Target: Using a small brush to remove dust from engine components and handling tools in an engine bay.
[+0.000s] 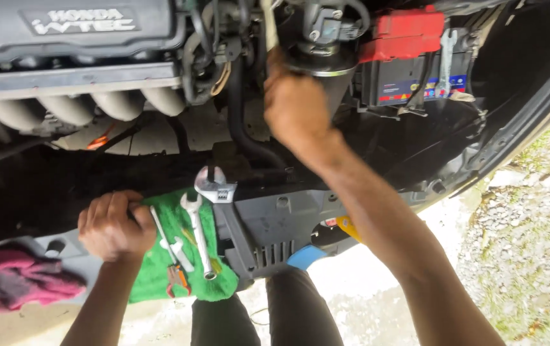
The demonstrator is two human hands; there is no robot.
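Note:
My right hand [294, 106] reaches deep into the engine bay and is closed around a pale tool handle [270, 29] next to a black cylindrical part with a metal clamp band [323, 67]. My left hand [116, 225] rests as a fist on the front edge of the car, pressing on a green cloth [159, 269]. On the cloth lie a combination wrench [198, 237], a thinner wrench [169, 243] and an orange-handled tool [175, 280]. An adjustable wrench [217, 186] sits just past the cloth.
A grey engine cover [70, 25] and pale intake runners [95, 106] fill the upper left. A battery with a red terminal cover [409, 32] and a wrench [444, 61] on it sits upper right. A pink rag [18, 279] lies left. Gravel ground [531, 243] is at right.

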